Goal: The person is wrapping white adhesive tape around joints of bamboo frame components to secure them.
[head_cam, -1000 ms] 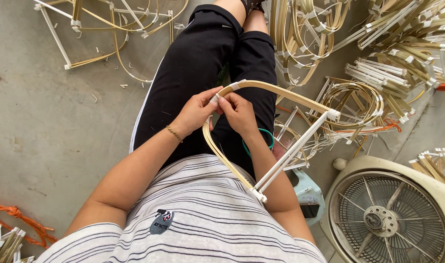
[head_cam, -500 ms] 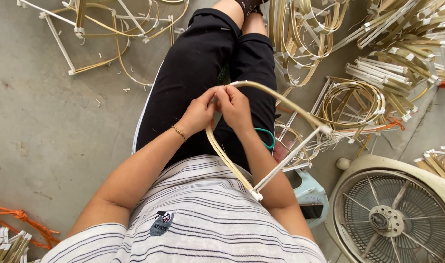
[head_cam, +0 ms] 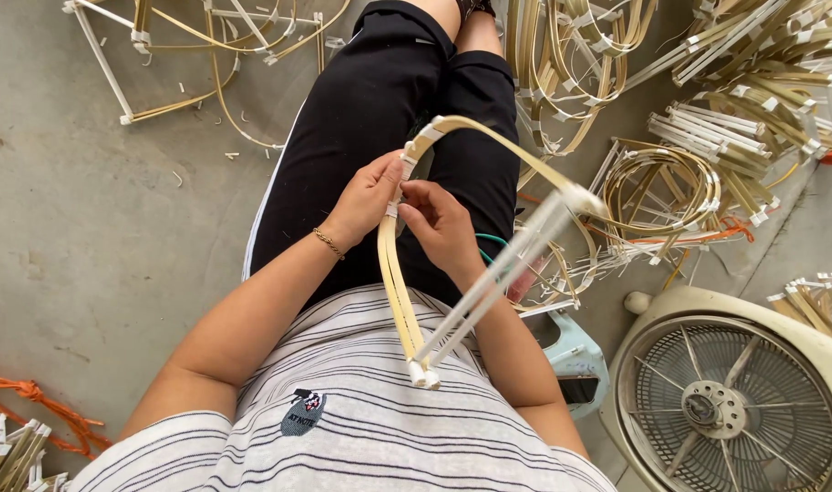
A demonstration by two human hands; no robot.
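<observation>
From the head view, both hands meet over the lap on a bent frame [head_cam: 489, 155] of pale bamboo strips and white rods. The left hand [head_cam: 366, 196] has its grip closed on the strips where white tape binds them, thumb on top, seemingly to keep the joint steady. The right hand [head_cam: 434, 219], just beside it and below the bend, pinches the same joint with its fingertips, its grip closed on the frame too, as if working the tape. Both wrists are bent inward, elbows out, forearms converging from the striped shirt [head_cam: 343, 428]. From the grip the strips run down toward the chest and end in taped tips; the arch sweeps away to the right, where the rods look blurred. Further right of the grip lie piles of similar frames [head_cam: 671, 182] on the floor and a fan [head_cam: 735, 401].
</observation>
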